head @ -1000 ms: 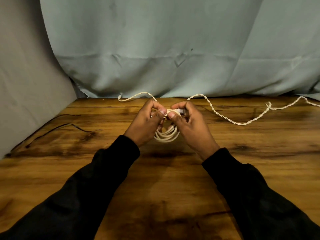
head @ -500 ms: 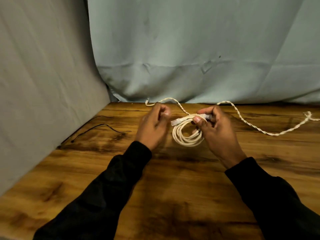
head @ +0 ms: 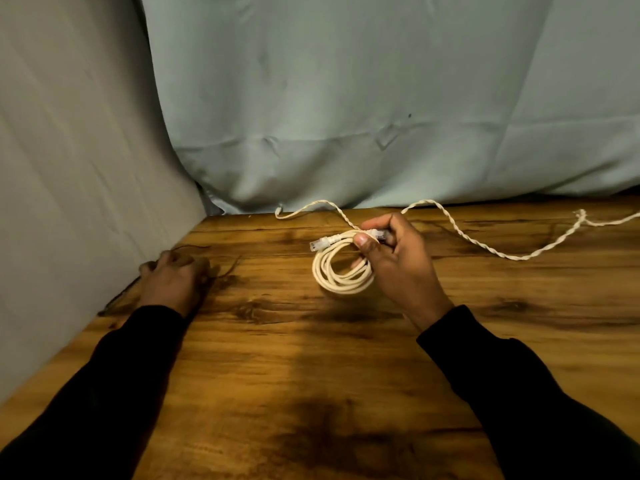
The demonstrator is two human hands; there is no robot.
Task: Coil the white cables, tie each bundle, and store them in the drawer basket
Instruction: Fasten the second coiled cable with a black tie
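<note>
Now right hand [head: 398,261] gripping coiled white cable [head: 341,271], left hand [head: 175,277] blurred, grip unclear, on table [head: 277,358].

Coiled cable [head: 341,268] sits centre-right above the table [head: 277,375], held at its upper right by the right hand [head: 398,265]. Twisted cable [head: 485,242] lies behind it along the table's rear edge, running left to right. Left hand [head: 176,282] rests at the left edge on a thin wire [head: 225,270], beside the backdrop [head: 86,202].
</note>
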